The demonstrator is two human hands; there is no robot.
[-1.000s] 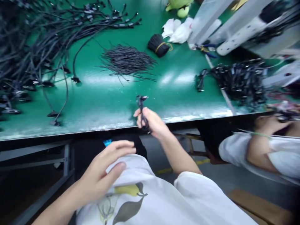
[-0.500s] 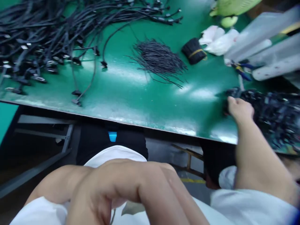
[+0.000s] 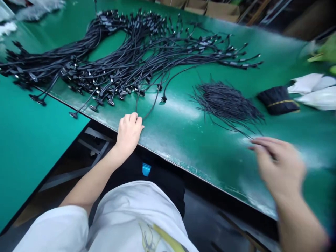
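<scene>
My left hand (image 3: 130, 131) is closed over the lower end of a black cable (image 3: 153, 105) at the front edge of the green table. Its fingers hide the cable's plugs. Farther right, my right hand (image 3: 282, 166) has thumb and forefinger pinched together at the tip of a thin black strand. That strand trails from a loose pile of thin black strands (image 3: 228, 101) lying on the table. A large heap of black cables with connectors (image 3: 126, 63) spreads beyond my left hand.
Right of the strand pile lies a black bundle (image 3: 277, 100) with a yellow band, beside white crumpled pieces (image 3: 315, 92). Cardboard boxes (image 3: 223, 12) stand behind the table. A lighter green surface (image 3: 34, 140) adjoins at left.
My view has swung left. My left hand has moved from close before my body onto the cable end. My right hand has left the dark pile at far right and now pinches a strand.
</scene>
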